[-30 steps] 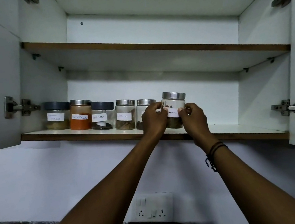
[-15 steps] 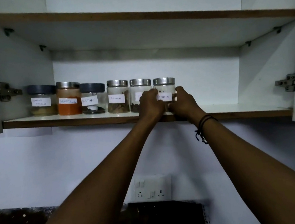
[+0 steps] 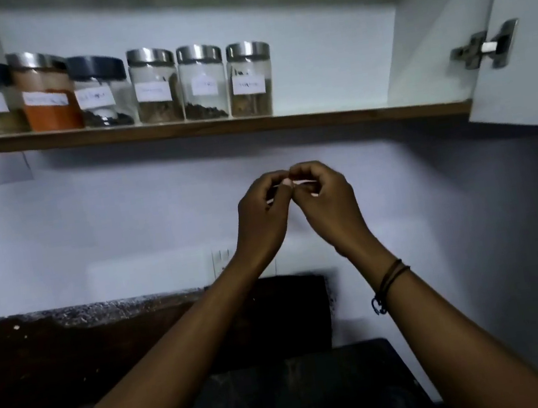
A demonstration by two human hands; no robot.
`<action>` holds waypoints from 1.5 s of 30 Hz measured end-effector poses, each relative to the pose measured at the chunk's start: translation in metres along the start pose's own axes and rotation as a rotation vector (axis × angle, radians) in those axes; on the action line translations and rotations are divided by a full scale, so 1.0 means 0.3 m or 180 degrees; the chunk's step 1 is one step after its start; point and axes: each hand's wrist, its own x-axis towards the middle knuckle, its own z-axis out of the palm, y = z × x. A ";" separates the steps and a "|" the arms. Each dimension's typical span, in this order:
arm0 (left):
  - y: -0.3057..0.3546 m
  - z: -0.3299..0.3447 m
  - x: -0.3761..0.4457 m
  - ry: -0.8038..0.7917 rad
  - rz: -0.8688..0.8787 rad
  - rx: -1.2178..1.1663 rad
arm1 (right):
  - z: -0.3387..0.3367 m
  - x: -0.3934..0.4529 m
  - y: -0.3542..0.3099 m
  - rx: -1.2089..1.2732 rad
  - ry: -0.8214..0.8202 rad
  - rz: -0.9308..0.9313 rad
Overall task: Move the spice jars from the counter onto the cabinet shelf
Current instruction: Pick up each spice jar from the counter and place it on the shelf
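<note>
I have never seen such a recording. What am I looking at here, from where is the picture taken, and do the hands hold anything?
There is no machine: a person wears a camera on the head, looking forward and up at an open cabinet. The left hand and right hand are below the shelf, fingertips together; they hold no jar, and whether something tiny is pinched between them cannot be told. Six labelled spice jars stand in a row on the shelf; the rightmost jar ends the row. The right wrist wears a dark thread bracelet. A dark counter lies below.
</note>
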 end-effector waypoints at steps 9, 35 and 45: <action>-0.268 0.181 -0.505 -0.0830 -0.0737 0.0040 | -0.020 -0.528 0.367 -0.0440 0.0059 0.1082; -0.627 0.341 -1.235 -0.1615 -0.3005 0.0421 | -0.069 -1.341 0.830 -0.1026 -0.0555 0.2498; -0.643 0.321 -1.227 -0.1698 -0.2884 -0.0021 | -0.039 -1.360 0.860 -0.0862 -0.0151 0.2582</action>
